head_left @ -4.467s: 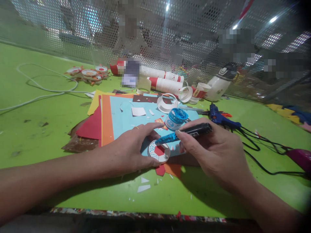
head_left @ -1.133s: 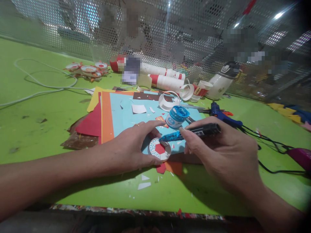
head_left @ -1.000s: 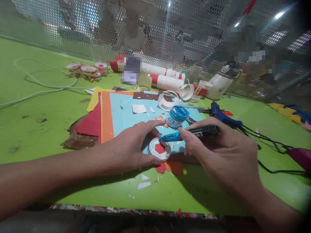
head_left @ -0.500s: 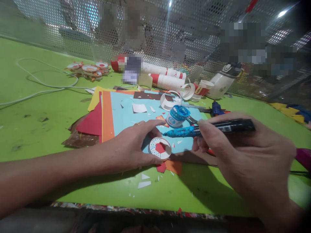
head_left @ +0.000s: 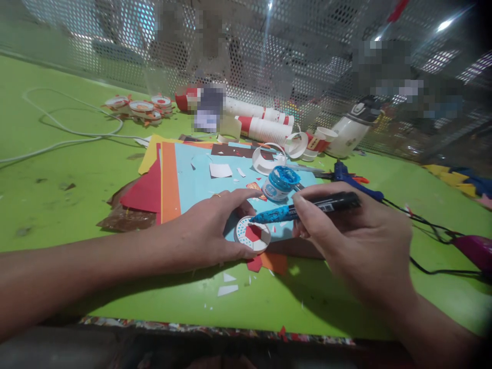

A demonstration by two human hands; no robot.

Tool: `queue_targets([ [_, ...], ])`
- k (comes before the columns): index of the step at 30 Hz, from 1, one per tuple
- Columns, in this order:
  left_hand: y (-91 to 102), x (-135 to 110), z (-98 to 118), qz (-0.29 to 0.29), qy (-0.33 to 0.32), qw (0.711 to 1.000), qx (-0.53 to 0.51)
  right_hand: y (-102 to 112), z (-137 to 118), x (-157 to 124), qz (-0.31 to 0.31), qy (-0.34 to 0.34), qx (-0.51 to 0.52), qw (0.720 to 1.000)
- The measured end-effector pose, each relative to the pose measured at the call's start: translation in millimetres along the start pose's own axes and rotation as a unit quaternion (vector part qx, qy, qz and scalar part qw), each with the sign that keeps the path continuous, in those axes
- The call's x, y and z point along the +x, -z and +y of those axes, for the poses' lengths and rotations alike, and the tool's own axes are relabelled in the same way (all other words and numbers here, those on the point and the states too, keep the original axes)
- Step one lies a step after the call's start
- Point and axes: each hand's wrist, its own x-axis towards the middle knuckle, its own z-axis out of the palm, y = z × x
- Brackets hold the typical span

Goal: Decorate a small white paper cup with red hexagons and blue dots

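Observation:
Between its thumb and fingers my left hand grips a small round white disc, its top marked with a red hexagon, dark lines and blue dots. My right hand holds a black marker whose front end is coated in blue paint. The marker's tip is at the disc's upper edge, over the dotted part. Just behind the tip stands an open jar of blue paint on light blue paper.
Stacked paper cups lie at the back beside a white flask. A glue gun and its black cord are on the right. Small decorated paper pieces and a white cable are at the left. Paper scraps lie in front.
My right hand has moved left with the marker, bringing its painted tip from beside the disc to over its dotted part. My left hand and the disc have hardly moved.

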Motion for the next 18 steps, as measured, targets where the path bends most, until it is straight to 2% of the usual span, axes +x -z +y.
queue_targets([
  [6,-0.5,-1.0,0.1,-0.001,-0.002,1.000,0.005,-5.4,0.9,-1.8,0.003,-0.036,0.024,0.999],
  [11,-0.2,-0.8,-2.1,0.002,-0.020,1.000,0.012,-6.4,5.1,-1.4,-0.001,-0.013,0.036,0.999],
  [18,0.3,-0.9,-0.1,-0.003,-0.011,1.000,0.015,-5.0,6.8,0.7,-0.018,0.008,0.018,1.000],
])
